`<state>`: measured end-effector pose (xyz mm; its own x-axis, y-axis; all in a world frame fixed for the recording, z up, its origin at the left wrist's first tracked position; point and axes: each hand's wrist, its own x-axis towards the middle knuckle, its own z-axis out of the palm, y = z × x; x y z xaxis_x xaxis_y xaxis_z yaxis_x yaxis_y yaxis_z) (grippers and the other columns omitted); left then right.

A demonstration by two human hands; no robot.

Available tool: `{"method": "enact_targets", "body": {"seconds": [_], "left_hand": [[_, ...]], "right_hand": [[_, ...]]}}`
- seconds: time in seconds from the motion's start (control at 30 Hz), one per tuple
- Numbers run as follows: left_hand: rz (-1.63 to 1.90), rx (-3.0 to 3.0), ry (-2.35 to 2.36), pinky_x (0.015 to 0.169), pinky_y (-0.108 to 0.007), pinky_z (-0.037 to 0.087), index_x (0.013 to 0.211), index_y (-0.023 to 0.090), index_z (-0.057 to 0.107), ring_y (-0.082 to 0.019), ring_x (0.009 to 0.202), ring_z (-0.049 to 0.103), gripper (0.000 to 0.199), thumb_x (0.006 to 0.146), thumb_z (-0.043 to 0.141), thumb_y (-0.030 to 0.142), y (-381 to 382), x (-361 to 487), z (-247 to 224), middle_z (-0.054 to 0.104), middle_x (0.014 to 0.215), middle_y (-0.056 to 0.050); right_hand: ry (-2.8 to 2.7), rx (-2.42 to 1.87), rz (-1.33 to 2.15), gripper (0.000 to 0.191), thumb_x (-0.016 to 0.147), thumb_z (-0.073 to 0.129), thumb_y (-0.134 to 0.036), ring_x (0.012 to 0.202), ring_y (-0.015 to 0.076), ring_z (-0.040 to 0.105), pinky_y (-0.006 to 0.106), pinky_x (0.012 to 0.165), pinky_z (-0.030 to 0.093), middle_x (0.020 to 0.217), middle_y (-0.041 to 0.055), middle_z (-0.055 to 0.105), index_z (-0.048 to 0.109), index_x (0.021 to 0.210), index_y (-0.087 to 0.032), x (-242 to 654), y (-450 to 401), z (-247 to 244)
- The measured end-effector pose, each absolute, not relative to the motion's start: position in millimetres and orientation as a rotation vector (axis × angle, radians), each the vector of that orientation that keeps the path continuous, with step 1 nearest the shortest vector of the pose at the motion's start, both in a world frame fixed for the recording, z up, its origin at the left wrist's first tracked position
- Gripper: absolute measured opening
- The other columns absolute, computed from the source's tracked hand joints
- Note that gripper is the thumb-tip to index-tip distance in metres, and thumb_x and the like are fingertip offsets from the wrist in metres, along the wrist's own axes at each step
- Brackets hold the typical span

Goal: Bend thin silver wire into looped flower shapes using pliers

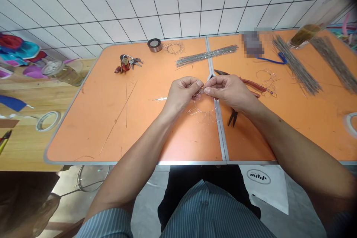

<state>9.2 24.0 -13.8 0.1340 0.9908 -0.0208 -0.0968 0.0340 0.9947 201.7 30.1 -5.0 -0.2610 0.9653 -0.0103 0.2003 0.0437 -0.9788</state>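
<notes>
A thin wire ring with short wire ends sticking out hangs between my two hands, over the orange folding table. My left hand pinches the ring near its top with thumb and forefinger. Close against it, my right hand pinches the same spot, the fingertips of both hands nearly touching. The exact bit of wire between the fingertips is too small to make out. Under my right hand and wrist lie pliers with red handles and another dark-jawed pair, both partly hidden. Several short wires lie by my left hand.
Behind my hands lies a bundle of straight wires. More bundles and a jar stand at right. A tape roll, keys and a finished-looking wire ring lie toward the tiled wall. Loose wires lie left.
</notes>
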Motion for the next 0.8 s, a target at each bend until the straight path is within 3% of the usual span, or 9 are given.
{"method": "enact_targets", "body": {"seconds": [0.27, 0.43, 0.67, 0.8], "left_hand": [[1.166, 1.155, 1.069, 0.058, -0.023, 0.048, 0.076, 0.018, 0.073, -0.010, 0.058, 0.059, 0.021, 0.090, 0.079, 0.033, 22, 8, -11, 0.071, 0.072, -0.002], [1.141, 1.157, 1.078, 0.058, -0.023, 0.049, 0.077, 0.017, 0.073, -0.010, 0.058, 0.060, 0.021, 0.090, 0.079, 0.032, 21, 10, -10, 0.071, 0.071, -0.002], [1.099, 1.176, 1.083, 0.060, -0.023, 0.050, 0.076, 0.017, 0.074, -0.010, 0.060, 0.060, 0.021, 0.089, 0.082, 0.032, 21, 12, -12, 0.069, 0.069, -0.001], [1.126, 1.164, 1.115, 0.060, -0.022, 0.051, 0.075, 0.018, 0.074, -0.009, 0.062, 0.060, 0.020, 0.087, 0.083, 0.031, 20, 11, -11, 0.070, 0.073, -0.001]], "right_hand": [[-1.587, -1.231, 1.346, 0.015, 0.080, 0.094, -0.019, 0.076, 0.0166, 0.068, 0.030, 0.068, 0.055, 0.084, 0.0045, 0.079, 0.084, 0.091, -0.022, 206, 31, 1], [-1.606, -1.220, 1.368, 0.005, 0.087, 0.087, -0.020, 0.072, 0.0151, 0.066, 0.029, 0.064, 0.052, 0.080, 0.0039, 0.078, 0.082, 0.088, -0.021, 208, 31, -1], [-1.526, -1.143, 1.508, 0.024, 0.075, 0.099, -0.030, 0.065, 0.0136, 0.062, 0.028, 0.060, 0.050, 0.071, 0.0008, 0.073, 0.078, 0.083, -0.021, 208, 36, -10], [-1.539, -1.174, 1.411, 0.028, 0.072, 0.102, -0.035, 0.067, 0.0139, 0.060, 0.028, 0.061, 0.048, 0.073, 0.0007, 0.072, 0.078, 0.081, -0.022, 206, 33, -8]]}}
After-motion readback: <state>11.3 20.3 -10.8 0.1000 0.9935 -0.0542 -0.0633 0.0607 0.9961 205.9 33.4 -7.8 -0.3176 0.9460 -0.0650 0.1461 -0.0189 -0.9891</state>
